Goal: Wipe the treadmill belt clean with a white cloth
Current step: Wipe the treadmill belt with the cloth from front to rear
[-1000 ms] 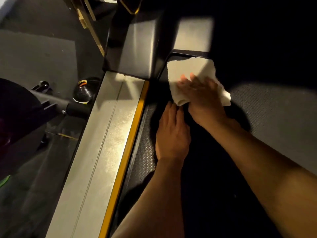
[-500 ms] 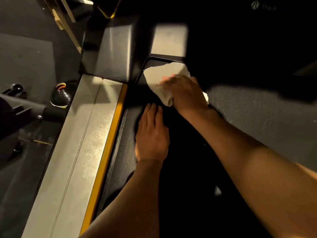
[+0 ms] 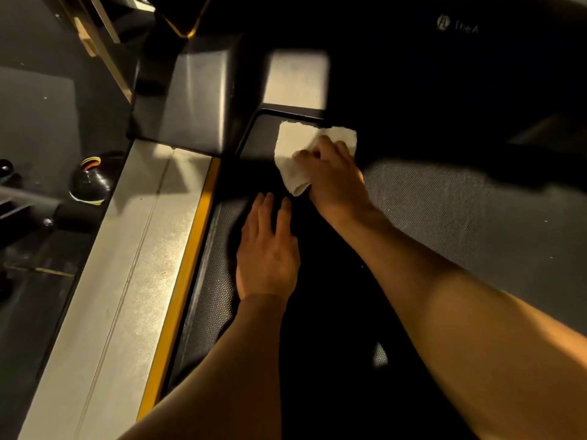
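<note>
The dark, textured treadmill belt point(image 3: 444, 211) fills the middle and right of the view, partly in deep shadow. A white cloth point(image 3: 293, 144) lies bunched at the belt's far left corner. My right hand point(image 3: 333, 179) presses on it with fingers curled around its right part. My left hand point(image 3: 268, 252) rests flat on the belt just behind the cloth, fingers spread slightly, holding nothing.
A silver side rail point(image 3: 127, 281) with a yellow strip point(image 3: 187, 274) runs along the belt's left edge. The dark motor hood point(image 3: 444, 74) rises at the far end. A black round weight point(image 3: 90, 182) and other gym gear sit on the floor to the left.
My right hand has gathered the flat cloth into a bunch and shifted it slightly right along the belt's far end. My left hand stays planted on the belt.
</note>
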Motion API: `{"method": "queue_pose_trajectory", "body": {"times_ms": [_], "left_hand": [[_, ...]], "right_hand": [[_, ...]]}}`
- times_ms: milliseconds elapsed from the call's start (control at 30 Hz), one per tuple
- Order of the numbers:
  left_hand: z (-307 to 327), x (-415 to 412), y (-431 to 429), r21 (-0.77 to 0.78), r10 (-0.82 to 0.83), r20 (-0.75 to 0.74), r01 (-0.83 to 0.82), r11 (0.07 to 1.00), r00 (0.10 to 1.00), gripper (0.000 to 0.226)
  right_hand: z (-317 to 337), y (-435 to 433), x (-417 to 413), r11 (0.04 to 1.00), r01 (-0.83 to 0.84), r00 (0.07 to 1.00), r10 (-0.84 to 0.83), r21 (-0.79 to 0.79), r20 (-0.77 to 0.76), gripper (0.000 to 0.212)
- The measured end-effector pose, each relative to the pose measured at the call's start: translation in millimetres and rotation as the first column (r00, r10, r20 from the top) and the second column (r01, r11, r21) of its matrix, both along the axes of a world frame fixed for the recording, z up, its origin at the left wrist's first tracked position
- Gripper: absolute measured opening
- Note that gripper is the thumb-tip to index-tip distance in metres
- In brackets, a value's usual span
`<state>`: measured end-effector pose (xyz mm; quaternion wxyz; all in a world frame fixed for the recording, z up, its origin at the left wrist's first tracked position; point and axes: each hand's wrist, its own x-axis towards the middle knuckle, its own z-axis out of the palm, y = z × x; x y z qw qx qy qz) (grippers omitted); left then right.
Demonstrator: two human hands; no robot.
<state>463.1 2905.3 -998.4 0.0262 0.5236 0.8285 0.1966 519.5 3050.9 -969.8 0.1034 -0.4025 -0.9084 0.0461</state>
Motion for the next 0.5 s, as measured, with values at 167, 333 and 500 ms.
{"method": "queue_pose_trajectory", "body": {"times_ms": [167, 333, 500], "left_hand": [[0, -2, 1, 0.019, -0.016, 0.032, 0.016, 1.0, 0.999, 0.053], [1, 1, 0, 0.028, -0.002, 0.045, 0.001, 1.0, 0.999, 0.05], [2, 0, 0, 0.009, -0.021, 0.041, 0.021, 1.0, 0.999, 0.048]], "right_hand": [[8, 36, 26, 0.974, 0.214, 0.971, -0.221, -0.078, -0.097, 0.042], [7, 12, 36, 0.999, -0.038, 0.998, 0.038, 0.008, -0.046, 0.036], [12, 43, 52, 0.974, 0.221, 0.975, -0.22, 0.05, -0.023, 0.038]]}}
